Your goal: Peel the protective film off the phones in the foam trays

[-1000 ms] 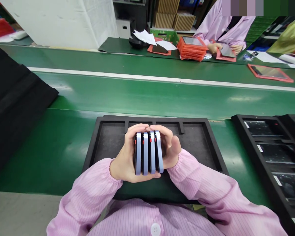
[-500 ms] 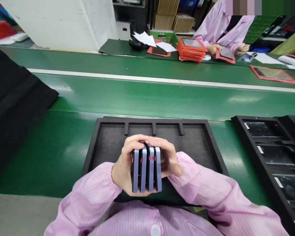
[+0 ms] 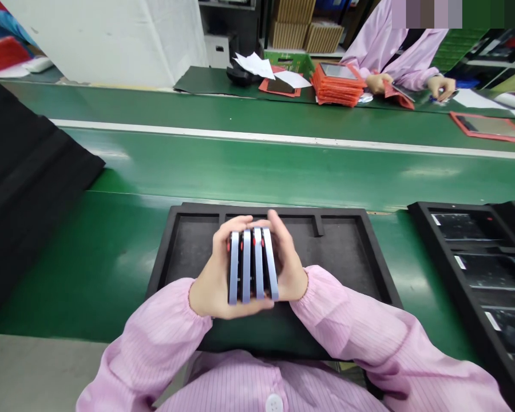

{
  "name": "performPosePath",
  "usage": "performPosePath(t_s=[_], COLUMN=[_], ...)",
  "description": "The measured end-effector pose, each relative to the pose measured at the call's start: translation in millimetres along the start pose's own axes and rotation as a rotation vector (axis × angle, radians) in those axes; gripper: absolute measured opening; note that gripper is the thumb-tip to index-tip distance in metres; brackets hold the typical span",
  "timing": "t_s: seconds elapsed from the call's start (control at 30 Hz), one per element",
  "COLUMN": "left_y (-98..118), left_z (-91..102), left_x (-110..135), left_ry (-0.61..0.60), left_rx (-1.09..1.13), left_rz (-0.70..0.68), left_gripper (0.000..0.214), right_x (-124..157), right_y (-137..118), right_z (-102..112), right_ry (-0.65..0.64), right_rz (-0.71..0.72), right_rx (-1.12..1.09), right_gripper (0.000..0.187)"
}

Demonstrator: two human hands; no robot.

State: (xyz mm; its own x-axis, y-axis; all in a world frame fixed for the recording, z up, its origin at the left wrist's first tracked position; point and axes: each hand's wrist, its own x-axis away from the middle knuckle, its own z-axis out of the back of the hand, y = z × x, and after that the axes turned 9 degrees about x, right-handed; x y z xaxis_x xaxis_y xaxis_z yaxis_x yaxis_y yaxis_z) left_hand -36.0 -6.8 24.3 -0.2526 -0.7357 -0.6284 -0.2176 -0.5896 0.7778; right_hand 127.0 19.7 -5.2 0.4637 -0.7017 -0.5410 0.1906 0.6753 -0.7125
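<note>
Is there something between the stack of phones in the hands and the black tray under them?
Nothing visible. The left hand and right hand hold four phones on edge above the black foam tray, whose floor looks bare there.

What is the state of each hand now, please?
Left hand: closed on the stack of four flat lilac-edged phones.
Right hand: closed on the same stack, from the other side.

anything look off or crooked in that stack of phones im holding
Nothing stands out. The four phones stand on edge, side by side and roughly even, clasped between the left hand and right hand above the black tray.
</note>
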Motion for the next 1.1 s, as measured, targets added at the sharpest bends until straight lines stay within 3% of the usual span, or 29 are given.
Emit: performPosePath(t_s=[0.1, 0.2, 0.5, 0.87, 1.1], left_y=[0.2, 0.6, 1.3, -15.4, -9.6], left_z=[9.3, 12.3, 13.6, 12.8, 9.4], left_x=[-14.8, -21.7, -32.2, -55.0, -55.7], left_ry=[-0.058, -0.065, 0.018, 0.160, 0.197], left_rx=[0.041, 0.053, 0.133, 0.284, 0.317], left_rz=[0.162, 0.277, 0.401, 0.474, 0.502], left_gripper=[0.095, 0.101, 0.099, 0.094, 0.094], right_x=[-15.7, -22.3, -34.3, -50.3, -50.8], right_y=[-5.3, -3.8, -4.4, 5.8, 7.0], right_z=[11.0, 10.3, 10.1, 9.2, 10.0], right_ry=[0.074, 0.066, 0.035, 0.069, 0.063], right_rz=[0.050, 0.005, -0.137, -0.282, -0.255], right_rx=[-0.063, -0.107, -0.188, -0.270, -0.236], right_gripper=[0.095, 0.090, 0.103, 0.100, 0.101])
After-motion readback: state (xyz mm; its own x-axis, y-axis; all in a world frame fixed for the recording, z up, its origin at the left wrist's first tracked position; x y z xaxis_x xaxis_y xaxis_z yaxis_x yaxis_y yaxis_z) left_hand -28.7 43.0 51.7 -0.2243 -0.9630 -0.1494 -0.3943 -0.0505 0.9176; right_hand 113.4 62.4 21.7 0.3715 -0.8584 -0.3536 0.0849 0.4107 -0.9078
